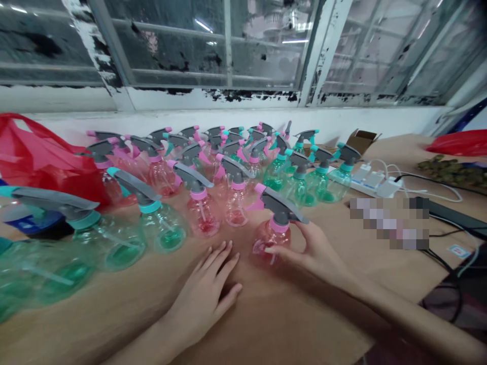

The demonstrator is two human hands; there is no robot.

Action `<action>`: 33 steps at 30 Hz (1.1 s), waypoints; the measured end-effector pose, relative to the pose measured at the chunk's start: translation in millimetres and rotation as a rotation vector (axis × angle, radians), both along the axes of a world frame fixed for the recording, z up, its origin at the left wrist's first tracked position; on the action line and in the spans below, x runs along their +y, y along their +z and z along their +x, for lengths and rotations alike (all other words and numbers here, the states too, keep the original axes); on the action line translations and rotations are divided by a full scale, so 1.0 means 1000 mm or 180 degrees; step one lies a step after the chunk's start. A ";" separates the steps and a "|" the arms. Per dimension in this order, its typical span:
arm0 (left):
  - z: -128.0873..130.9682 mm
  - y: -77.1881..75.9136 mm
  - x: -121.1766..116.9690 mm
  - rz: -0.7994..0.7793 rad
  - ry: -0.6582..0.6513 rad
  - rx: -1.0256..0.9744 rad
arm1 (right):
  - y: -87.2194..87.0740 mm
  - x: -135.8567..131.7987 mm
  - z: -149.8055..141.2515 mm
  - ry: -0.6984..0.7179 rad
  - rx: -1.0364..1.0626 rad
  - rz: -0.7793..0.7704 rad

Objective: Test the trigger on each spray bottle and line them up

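My right hand [304, 248] is wrapped round the body of a pink spray bottle [262, 241], thumb in front and fingers behind. This bottle stands upright, with a grey trigger head and a pink collar. My left hand [209, 284] lies flat on the brown tabletop [289, 319], fingers spread, holding nothing. Just beyond it are two more pink spray bottles, one a clear pink bottle [203, 215] and the other a slimmer-looking pink bottle [236, 205]. A green spray bottle [163, 228] with a turquoise collar stands left of them.
Several pink and green spray bottles crowd the back, below a window [220, 45]. A red plastic bag [49, 162] lies at left. On the right are a white power strip [380, 185] with cables, an open cardboard box [361, 141] and a blurred-out patch [388, 223].
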State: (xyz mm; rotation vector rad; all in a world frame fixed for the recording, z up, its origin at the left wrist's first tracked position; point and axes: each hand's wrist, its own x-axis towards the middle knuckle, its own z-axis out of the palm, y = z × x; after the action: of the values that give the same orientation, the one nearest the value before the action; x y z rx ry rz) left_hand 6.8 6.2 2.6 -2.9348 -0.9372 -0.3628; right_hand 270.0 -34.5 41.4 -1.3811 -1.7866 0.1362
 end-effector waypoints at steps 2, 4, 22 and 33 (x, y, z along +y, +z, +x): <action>0.000 0.000 0.001 0.0050 -0.0016 -0.0003 | 0.001 0.007 0.004 -0.0236 -0.0097 0.0043; -0.001 0.000 0.002 0.0099 -0.0025 -0.0007 | 0.003 0.017 0.011 -0.0453 -0.0173 0.0025; 0.079 0.006 0.004 -0.0348 -0.0421 0.0099 | 0.014 0.092 0.019 -0.0740 -0.0229 0.0022; 0.108 0.002 0.015 -0.0286 -0.0589 -0.0033 | 0.028 0.069 0.025 -0.0814 -0.0404 -0.0008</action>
State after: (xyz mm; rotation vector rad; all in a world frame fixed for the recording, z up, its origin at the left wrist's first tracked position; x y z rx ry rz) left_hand 114.9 21.0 4.1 -3.1144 -0.7021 -0.3519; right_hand 295.0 34.4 69.5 -1.6372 -1.6932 -0.0877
